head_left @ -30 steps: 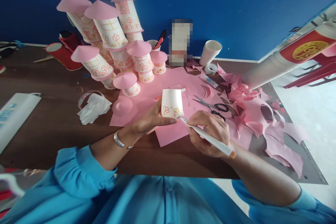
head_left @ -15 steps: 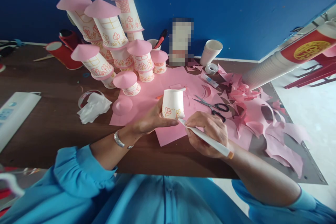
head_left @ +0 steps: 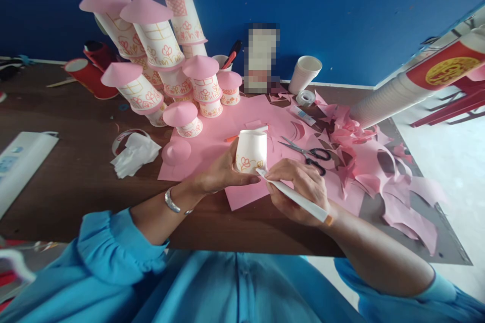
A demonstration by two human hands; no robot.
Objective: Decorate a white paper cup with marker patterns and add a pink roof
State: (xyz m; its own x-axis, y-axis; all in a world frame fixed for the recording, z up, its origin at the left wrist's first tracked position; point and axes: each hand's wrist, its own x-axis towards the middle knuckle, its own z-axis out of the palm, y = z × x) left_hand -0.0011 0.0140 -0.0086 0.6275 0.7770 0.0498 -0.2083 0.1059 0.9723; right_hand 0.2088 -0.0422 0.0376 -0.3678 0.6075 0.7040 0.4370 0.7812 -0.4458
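Note:
My left hand (head_left: 227, 166) is closed around a white paper cup (head_left: 251, 147), held upside down above the pink paper sheet (head_left: 237, 192). Orange and yellow flower drawings run along the cup's wide lower rim. In my right hand (head_left: 299, 189) is a white marker pen (head_left: 299, 199) with an orange end, gripped between thumb and fingers. Its tip meets the cup near the rim, at the right edge of the flowers. Black-handled scissors (head_left: 306, 154) lie open on the pink sheet just beyond my right hand.
Decorated cup towers (head_left: 161, 48) with pink cone roofs stand at the back left. Pink paper scraps (head_left: 379, 161) cover the right side. A tall cup stack (head_left: 394, 96) leans there. A tape roll (head_left: 305, 98) sits by white cups (head_left: 305, 74). Crumpled white tissue (head_left: 135, 155) lies left.
The cup has shifted slightly to the right and turned a little in my left hand. The marker and my right hand have moved slightly left, staying close to the rim.

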